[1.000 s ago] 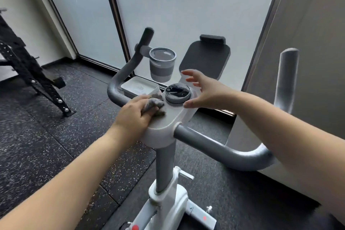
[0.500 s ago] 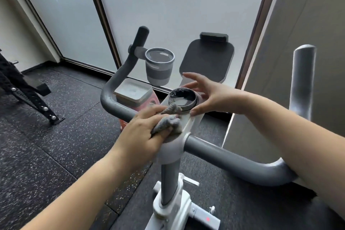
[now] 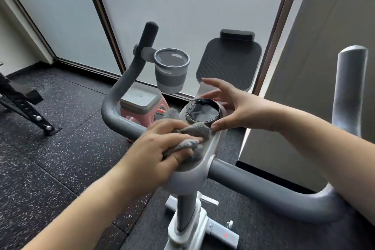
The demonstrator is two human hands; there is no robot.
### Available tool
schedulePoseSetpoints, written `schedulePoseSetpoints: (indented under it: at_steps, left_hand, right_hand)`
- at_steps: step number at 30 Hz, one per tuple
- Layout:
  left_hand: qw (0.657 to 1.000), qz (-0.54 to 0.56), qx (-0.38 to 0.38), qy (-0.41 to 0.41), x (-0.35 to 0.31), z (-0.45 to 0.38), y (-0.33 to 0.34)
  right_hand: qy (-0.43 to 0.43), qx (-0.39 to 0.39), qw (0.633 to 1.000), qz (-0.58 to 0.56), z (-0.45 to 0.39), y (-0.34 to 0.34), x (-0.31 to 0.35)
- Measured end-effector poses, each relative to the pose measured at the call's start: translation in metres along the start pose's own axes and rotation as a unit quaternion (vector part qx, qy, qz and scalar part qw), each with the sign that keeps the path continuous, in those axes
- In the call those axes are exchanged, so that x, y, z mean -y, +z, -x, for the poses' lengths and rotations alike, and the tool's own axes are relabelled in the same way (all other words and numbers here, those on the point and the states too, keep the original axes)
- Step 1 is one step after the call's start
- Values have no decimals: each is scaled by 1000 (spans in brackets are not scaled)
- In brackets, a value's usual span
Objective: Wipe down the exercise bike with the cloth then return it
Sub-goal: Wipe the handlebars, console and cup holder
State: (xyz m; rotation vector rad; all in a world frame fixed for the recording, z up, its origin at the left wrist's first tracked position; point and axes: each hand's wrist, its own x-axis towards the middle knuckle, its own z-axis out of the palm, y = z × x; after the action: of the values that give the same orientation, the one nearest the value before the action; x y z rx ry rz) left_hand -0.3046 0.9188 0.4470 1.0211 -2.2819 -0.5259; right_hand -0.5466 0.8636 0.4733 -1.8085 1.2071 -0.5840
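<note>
The left hand [image 3: 162, 148] covers most of the bunched grey cloth [image 3: 194, 134] and the console housing under it, the right forearm hides part of the bike's right handlebar [image 3: 284, 195], and the frame's bottom edge cuts off the white bike base [image 3: 188, 235].

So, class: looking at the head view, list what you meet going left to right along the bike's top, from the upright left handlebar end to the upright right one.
Left handlebar end → cup holder → round display → tablet rest → right handlebar end.
</note>
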Motion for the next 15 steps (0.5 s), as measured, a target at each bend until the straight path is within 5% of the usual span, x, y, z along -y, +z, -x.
schedulePoseSetpoints:
  at_steps: [8, 11, 15]
  left_hand:
    - [958, 244, -133, -74, 14, -53, -21]
    - [994, 105, -32, 14, -5, -78, 8]
    - [997, -20, 52, 62, 1, -83, 12]
  right_hand:
    - [-2, -5, 999, -35, -3, 1, -2]
    - [-2, -14, 998, -69, -3, 2, -4]
    - [10, -18, 997, -74, -3, 3, -5]
